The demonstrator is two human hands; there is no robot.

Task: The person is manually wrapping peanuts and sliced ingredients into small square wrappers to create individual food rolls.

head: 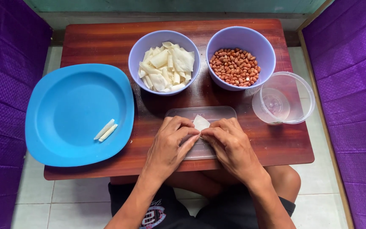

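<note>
My left hand (170, 142) and right hand (229, 142) pinch one white wrapper (201, 123) between fingertips, over the clear lid (200, 113) at table (106, 40) centre. Wrapper bowl (142, 51) at 11 o'clock, peanut bowl (267, 53) at 1, blue plate (64, 110) at 9.

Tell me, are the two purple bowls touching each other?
Apart. The head view shows a strip of brown wooden table between the purple bowl of white wrappers and the purple bowl of peanuts.

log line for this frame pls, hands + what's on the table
left hand + right hand: pinching white wrapper piece over clear lid | blue plate: two rolled pieces | bowls: wrappers, peanuts
</note>
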